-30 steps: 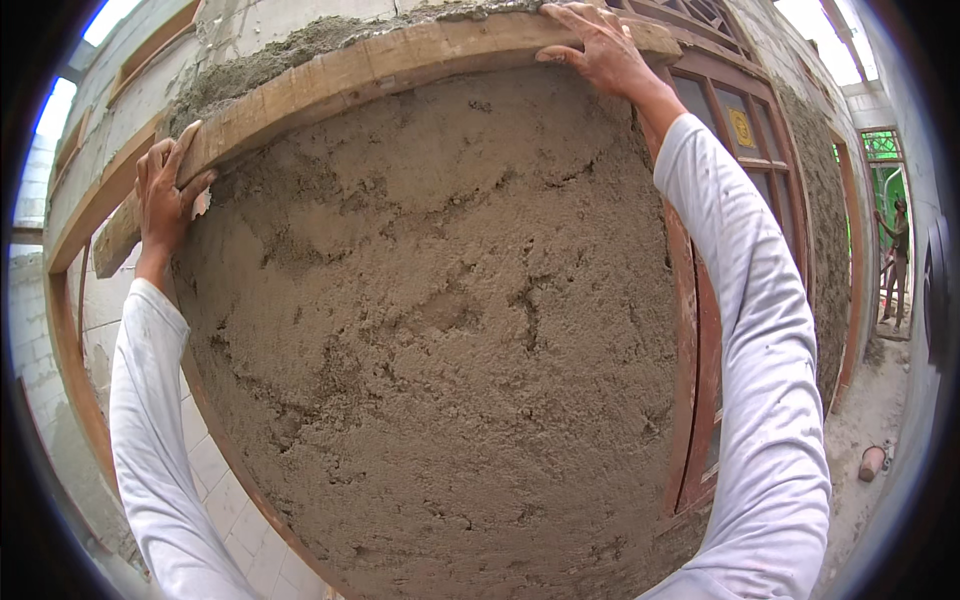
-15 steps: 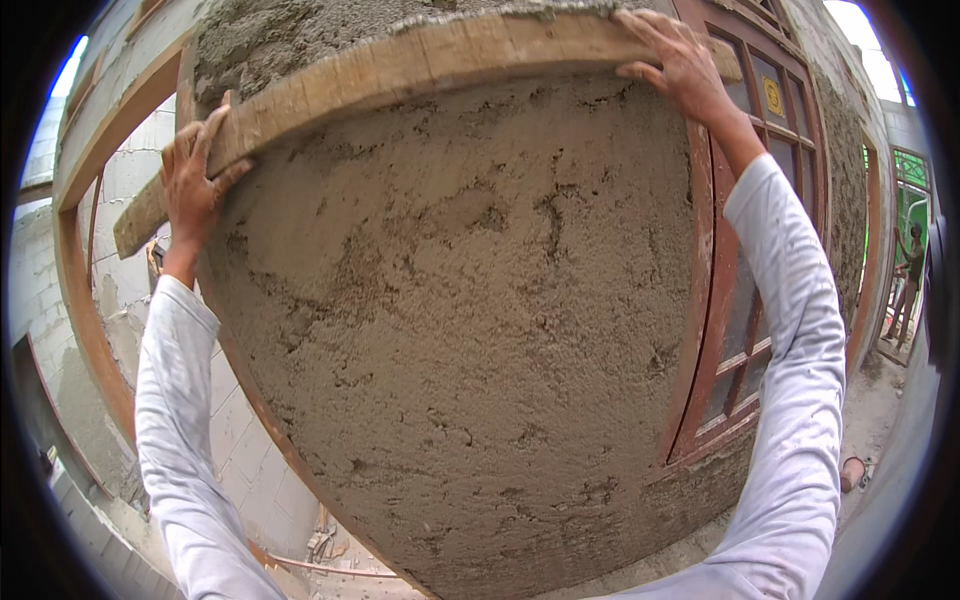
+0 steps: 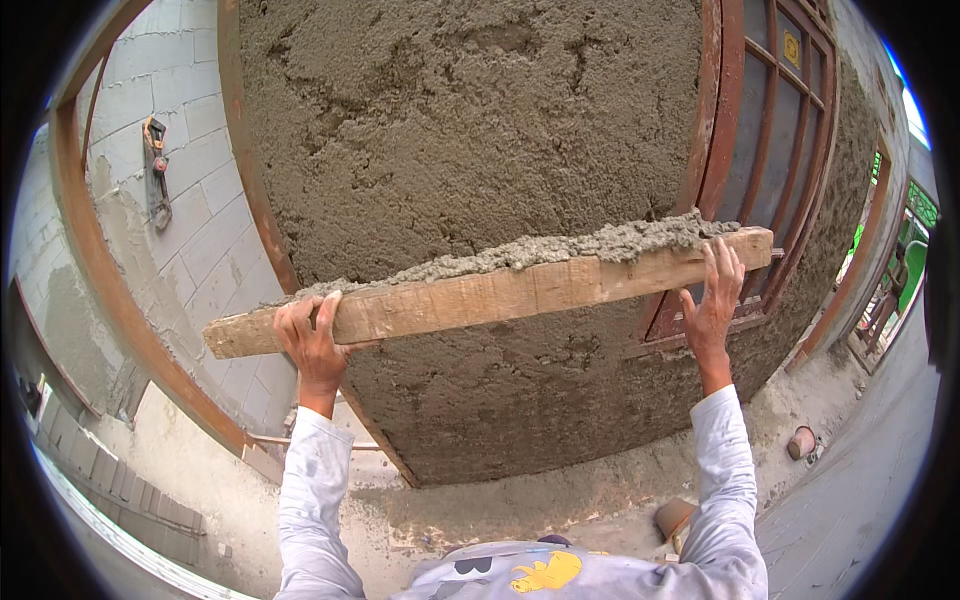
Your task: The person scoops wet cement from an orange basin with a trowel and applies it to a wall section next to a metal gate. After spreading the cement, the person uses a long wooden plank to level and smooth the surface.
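A long wooden board [image 3: 480, 302] spans the view in front of the wall, its right end a little higher than its left. Wet grey mortar [image 3: 560, 248] is heaped along its upper edge. Near the board's left end, my left hand [image 3: 312, 345] grips it with fingers over the front and top. My right hand [image 3: 714, 308] holds it near the right end, fingertips up at the mortar. Behind the board, rough wet plaster [image 3: 480, 130] covers the wall, pitted above the board; part of the wall is hidden by the board.
A red-brown window frame [image 3: 722, 120] with glass panes borders the plaster at right. On the left are a wooden opening frame [image 3: 150, 350] and a tool [image 3: 157, 175] hanging on pale blocks. Buckets [image 3: 675, 518] stand on the floor; grey blocks [image 3: 110, 470] lie lower left. Another person [image 3: 890, 290] is far right.
Both my hands have brought the board down from the top of the wall to about mid-view. A thick ridge of mortar now shows along its upper edge. My view has tilted and shifted.
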A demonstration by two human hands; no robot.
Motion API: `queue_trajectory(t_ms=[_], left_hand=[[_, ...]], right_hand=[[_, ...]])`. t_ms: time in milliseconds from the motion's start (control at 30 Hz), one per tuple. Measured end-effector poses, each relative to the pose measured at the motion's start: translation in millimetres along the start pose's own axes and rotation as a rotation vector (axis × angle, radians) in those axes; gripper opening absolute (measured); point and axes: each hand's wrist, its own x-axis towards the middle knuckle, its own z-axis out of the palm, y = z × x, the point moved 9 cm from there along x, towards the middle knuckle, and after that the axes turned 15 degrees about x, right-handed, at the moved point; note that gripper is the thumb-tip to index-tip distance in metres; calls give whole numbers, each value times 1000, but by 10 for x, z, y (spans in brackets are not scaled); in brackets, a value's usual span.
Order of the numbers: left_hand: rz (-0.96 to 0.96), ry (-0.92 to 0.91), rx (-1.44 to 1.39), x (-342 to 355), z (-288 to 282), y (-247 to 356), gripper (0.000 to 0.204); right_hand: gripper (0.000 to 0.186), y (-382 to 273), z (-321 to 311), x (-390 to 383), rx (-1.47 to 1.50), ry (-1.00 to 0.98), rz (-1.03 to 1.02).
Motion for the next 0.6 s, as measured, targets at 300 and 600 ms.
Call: queue_trajectory(t_ms=[300, 600], left_hand=[[-107, -273, -266, -1258, -788, 1131, 65], [-468, -741, -601, -3107, -963, 3237, 89]], right_hand=[[81, 1788, -1232, -1481, 1502, 773, 992], [67, 2304, -1664, -788, 1462, 430, 867]])
